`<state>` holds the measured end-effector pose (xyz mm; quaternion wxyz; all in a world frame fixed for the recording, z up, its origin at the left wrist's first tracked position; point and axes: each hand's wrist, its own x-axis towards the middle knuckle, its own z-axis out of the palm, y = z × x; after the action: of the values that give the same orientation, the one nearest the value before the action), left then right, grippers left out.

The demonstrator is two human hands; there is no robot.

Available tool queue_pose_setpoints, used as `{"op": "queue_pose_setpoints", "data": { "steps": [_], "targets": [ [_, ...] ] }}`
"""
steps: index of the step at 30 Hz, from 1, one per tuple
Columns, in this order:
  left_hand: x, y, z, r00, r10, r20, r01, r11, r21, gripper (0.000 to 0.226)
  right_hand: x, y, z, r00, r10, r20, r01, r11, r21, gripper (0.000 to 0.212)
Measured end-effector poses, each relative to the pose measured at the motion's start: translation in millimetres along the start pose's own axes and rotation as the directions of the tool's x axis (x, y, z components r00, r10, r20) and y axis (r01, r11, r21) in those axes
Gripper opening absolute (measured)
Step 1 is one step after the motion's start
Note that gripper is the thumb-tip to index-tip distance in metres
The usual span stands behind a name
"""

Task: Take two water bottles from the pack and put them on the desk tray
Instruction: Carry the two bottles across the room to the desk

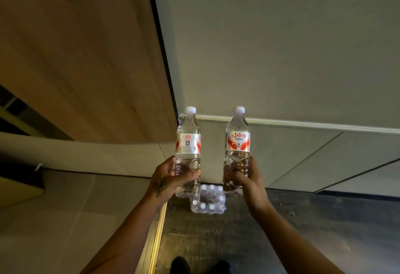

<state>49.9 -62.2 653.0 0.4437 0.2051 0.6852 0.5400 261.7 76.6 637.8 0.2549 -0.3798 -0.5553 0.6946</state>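
Above the floor pack [208, 200] (some slots empty), left grip [167, 178] clasping one upright full bottle [187, 143], right grip [244, 179] another [237, 141]

The left hand [171, 176] grips the lower body of a clear water bottle [187, 141], held upright with its white cap on top and a QR code on its red-and-white label. The right hand [244, 176] grips a second water bottle [237, 141] the same way, its label showing red characters. The two bottles are side by side, apart. Below and between the hands, a shrink-wrapped pack of bottles [208, 201] sits on the dark floor [303, 230] close to the wall's baseboard [303, 123]. A wooden panel [86, 57] stands at left. Dark shoes [180, 265] show at the bottom edge.
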Motion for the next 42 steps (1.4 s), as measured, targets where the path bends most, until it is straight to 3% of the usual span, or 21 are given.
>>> {"op": "queue_pose_setpoints", "data": {
  "steps": [11, 14, 17, 22, 27, 31, 37, 42],
  "targets": [
    [-21.5, 17.0, 25.2, 0.998, 0.055, 0.002, -0.055, 0.998, 0.023, 0.069, -20.0, -26.6, -22.1, 0.999, -0.035, -0.009, 0.035, 0.999, 0.034, 0.075],
    [-19.7, 21.8, 37.2, 0.997, 0.063, 0.035, -0.064, 0.998, 0.023, 0.077, -25.6, -25.4, -28.4, 1.0, -0.02, -0.023, 0.022, 0.998, 0.055, 0.071],
    [-13.5, 29.2, 53.8, 0.994, 0.077, 0.082, -0.079, 0.997, 0.023, 0.07, -33.6, -27.5, -37.4, 0.999, -0.022, -0.046, 0.025, 0.998, 0.059, 0.069],
    [-4.4, 42.3, 85.7, 0.974, 0.098, 0.205, -0.109, 0.993, 0.045, 0.081, -56.9, -30.9, -63.7, 0.984, -0.048, -0.17, 0.061, 0.996, 0.068, 0.071],
    [5.6, 51.5, 122.3, 0.918, 0.093, 0.387, -0.144, 0.984, 0.104, 0.09, -89.8, -32.5, -83.8, 0.924, -0.087, -0.371, 0.12, 0.99, 0.068, 0.072],
    [4.5, 53.2, 154.1, 0.832, 0.055, 0.552, -0.176, 0.97, 0.169, 0.07, -127.9, -28.4, -87.5, 0.823, -0.085, -0.561, 0.147, 0.987, 0.067, 0.075],
    [-20.7, 50.1, 201.1, 0.645, 0.026, 0.764, -0.279, 0.938, 0.204, 0.076, -197.7, -1.7, -83.2, 0.601, -0.063, -0.797, 0.206, 0.975, 0.078, 0.071],
    [-58.8, 34.8, 235.9, 0.455, -0.051, 0.889, -0.334, 0.916, 0.223, 0.08, -264.5, 21.1, -70.2, 0.411, -0.005, -0.912, 0.247, 0.963, 0.106, 0.076]
  ]
}}
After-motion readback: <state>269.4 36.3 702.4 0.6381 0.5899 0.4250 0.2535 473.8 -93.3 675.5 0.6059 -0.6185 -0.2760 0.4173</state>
